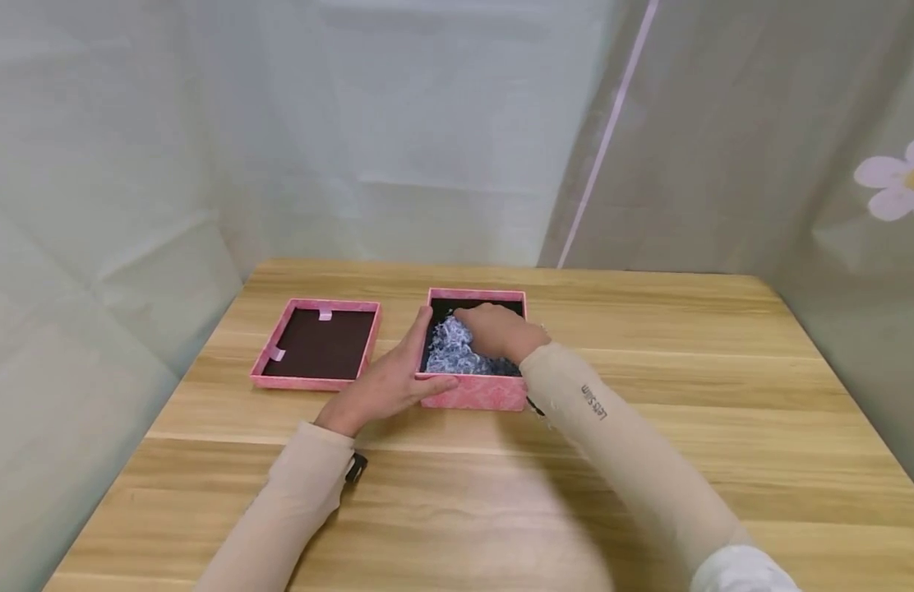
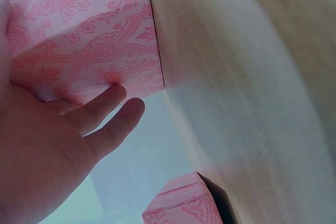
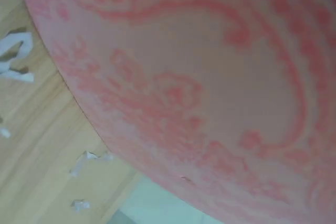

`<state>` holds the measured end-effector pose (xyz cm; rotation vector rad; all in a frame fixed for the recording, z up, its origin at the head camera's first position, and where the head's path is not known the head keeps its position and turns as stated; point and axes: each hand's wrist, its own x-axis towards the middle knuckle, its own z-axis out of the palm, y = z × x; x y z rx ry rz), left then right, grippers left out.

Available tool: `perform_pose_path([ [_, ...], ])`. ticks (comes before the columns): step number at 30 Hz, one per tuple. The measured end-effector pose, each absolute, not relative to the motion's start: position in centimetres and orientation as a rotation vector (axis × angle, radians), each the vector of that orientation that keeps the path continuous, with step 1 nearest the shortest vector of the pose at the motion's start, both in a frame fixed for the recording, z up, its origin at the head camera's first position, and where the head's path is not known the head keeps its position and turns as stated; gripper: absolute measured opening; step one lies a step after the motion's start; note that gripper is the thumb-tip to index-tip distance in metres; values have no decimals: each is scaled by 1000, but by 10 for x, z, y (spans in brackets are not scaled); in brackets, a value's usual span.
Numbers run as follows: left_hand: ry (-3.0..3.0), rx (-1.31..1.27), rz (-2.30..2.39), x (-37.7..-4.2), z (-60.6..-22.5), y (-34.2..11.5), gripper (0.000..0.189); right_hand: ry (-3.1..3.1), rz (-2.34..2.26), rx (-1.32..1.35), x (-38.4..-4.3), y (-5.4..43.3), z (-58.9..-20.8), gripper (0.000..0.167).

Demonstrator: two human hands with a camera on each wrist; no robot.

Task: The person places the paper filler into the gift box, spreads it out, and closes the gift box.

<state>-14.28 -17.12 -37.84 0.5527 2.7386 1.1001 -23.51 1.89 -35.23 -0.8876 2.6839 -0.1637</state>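
A pink patterned box (image 1: 475, 393) with a dark inside stands uncovered on the table, holding bluish-white shredded paper (image 1: 451, 349). My left hand (image 1: 386, 380) rests against the box's near left corner, thumb along the front wall and fingers along the left side. In the left wrist view its fairly straight fingers (image 2: 107, 129) touch the patterned wall. My right hand (image 1: 496, 330) reaches down inside the box at the shredded paper; its fingertips are hidden. The right wrist view shows only the box's outer wall (image 3: 173, 93) close up, not the hand.
A matching pink lid (image 1: 302, 383) lies inner side up left of the box, with two pale ribbon tabs. Loose paper shreds (image 3: 86, 162) lie on the wooden table (image 1: 723, 444) beside the box. Pale cloth sheets (image 1: 442, 123) hang around the table.
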Motion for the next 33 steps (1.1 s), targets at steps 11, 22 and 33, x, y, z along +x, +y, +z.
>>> perform_pose_path([
  [11,2715,513,1108,-140,-380,-173,116,2616,-149,-961,-211,19,-351,64],
  [22,2732,501,1079,-141,-381,-181,117,2463,-256,-810,-212,16,-354,72],
  [33,2779,428,850,-134,-357,-199,124,2488,-987,-1043,-219,61,-301,66],
])
